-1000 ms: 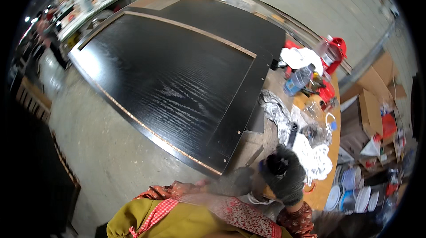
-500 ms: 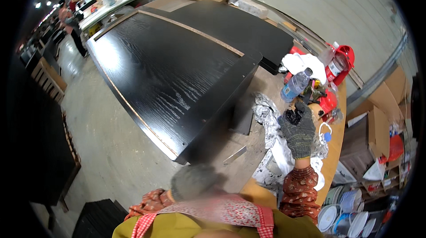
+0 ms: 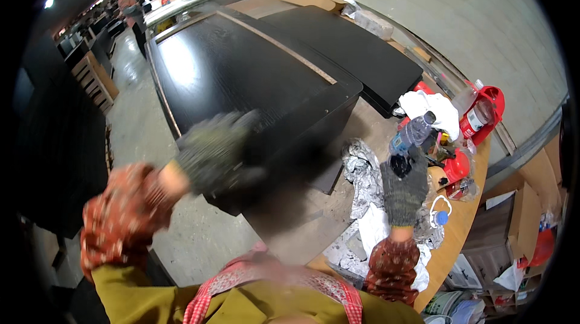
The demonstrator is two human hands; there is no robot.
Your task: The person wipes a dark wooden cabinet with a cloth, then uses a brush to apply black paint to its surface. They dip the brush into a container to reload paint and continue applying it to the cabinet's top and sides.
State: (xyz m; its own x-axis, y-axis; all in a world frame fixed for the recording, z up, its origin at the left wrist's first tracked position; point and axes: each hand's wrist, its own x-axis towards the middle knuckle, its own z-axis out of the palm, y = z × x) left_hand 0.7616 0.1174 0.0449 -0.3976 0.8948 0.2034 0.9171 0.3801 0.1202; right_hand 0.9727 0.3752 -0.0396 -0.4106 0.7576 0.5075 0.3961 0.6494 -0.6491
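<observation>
My left hand (image 3: 219, 152), in a dark grey knit glove, hovers blurred over the near edge of a large black wood-grain panel piece (image 3: 241, 64) with raised edges. Its fingers look stretched out and nothing shows in them. On the right, my right hand (image 3: 405, 191), gloved alike, closes around a small glossy black wad (image 3: 400, 166); its fingertips are partly hidden. Just beyond those fingers a clear plastic bottle with a blue label (image 3: 412, 132) leans. Crumpled silvery foil (image 3: 362, 170) lies to the left of that hand.
A second black panel (image 3: 344, 49) lies behind the first. White cloth (image 3: 430, 109), red containers (image 3: 457, 166) and a blue-capped item with a white loop (image 3: 440, 218) crowd the bench's right side. Cardboard boxes (image 3: 513, 221) stand right of the bench. Another person (image 3: 132, 10) is far left.
My left hand has risen from near my body, up and forward to the panel's near edge. The right hand keeps the black wad beside the bottle. The whole view has shifted slightly.
</observation>
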